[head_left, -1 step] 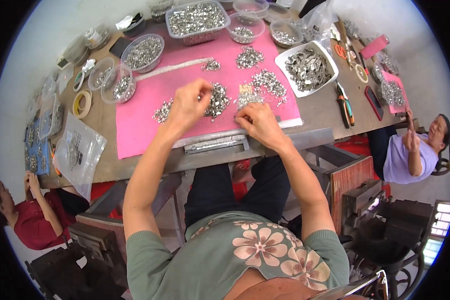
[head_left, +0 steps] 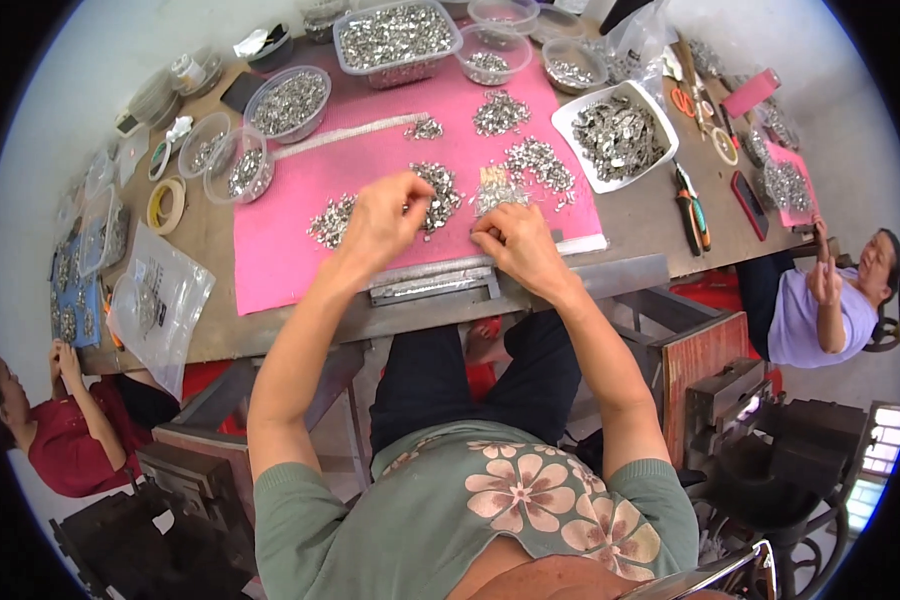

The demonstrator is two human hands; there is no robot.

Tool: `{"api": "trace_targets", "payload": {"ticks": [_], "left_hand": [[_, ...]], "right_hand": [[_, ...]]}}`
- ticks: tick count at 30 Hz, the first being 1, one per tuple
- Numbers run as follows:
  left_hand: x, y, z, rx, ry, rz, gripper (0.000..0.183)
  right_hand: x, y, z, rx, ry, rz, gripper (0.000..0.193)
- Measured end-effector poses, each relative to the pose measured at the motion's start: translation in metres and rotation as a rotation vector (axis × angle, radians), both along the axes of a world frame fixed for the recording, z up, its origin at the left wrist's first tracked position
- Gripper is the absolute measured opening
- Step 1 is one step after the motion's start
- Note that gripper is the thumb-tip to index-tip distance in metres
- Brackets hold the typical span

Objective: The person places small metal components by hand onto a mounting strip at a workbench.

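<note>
My left hand (head_left: 385, 222) hovers over a pink mat (head_left: 300, 240), thumb and fingers pinched together at a heap of small silvery metal pieces (head_left: 438, 195). Just to its right, my right hand (head_left: 518, 245) rests near the mat's front edge, fingers curled on a few of the same pieces beside another small heap (head_left: 498, 195). More heaps (head_left: 535, 160) lie farther back on the mat. A long metal rail (head_left: 435, 285) lies along the table's front edge, just below both hands.
Behind the mat stand a clear tub (head_left: 395, 40), round bowls (head_left: 290, 100) and a white tray (head_left: 615, 130), all holding metal pieces. A tape roll (head_left: 167, 205) and plastic bag (head_left: 160, 300) lie left, pliers (head_left: 692, 210) right. Two seated persons: left (head_left: 60, 420), right (head_left: 830, 300).
</note>
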State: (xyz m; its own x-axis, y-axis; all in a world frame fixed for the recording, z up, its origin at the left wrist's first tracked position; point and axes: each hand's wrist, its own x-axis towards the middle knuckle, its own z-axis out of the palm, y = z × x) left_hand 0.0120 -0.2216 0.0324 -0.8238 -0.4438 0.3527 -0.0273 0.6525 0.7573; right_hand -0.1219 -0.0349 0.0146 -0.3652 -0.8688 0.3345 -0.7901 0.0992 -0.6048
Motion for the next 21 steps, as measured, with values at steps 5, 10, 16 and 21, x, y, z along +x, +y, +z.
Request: {"api": "trace_targets", "payload": {"ticks": [5, 10, 16, 21], "left_hand": [[0.030, 0.016, -0.023, -0.253, -0.135, -0.178, 0.009], [0.035, 0.021, -0.027, -0.300, -0.142, -0.132, 0.007], [0.035, 0.024, -0.029, -0.109, -0.051, -0.023, 0.007], [0.035, 0.029, -0.031, -0.266, -0.117, 0.022, 0.008]], "right_hand": [[0.001, 0.004, -0.005, 0.029, -0.093, -0.060, 0.008], [0.010, 0.002, -0.007, 0.021, 0.023, -0.034, 0.006], [0.011, -0.001, -0.012, 0.006, 0.170, -0.093, 0.009], [0.011, 0.004, -0.010, -0.086, 0.196, -0.044, 0.006]]}}
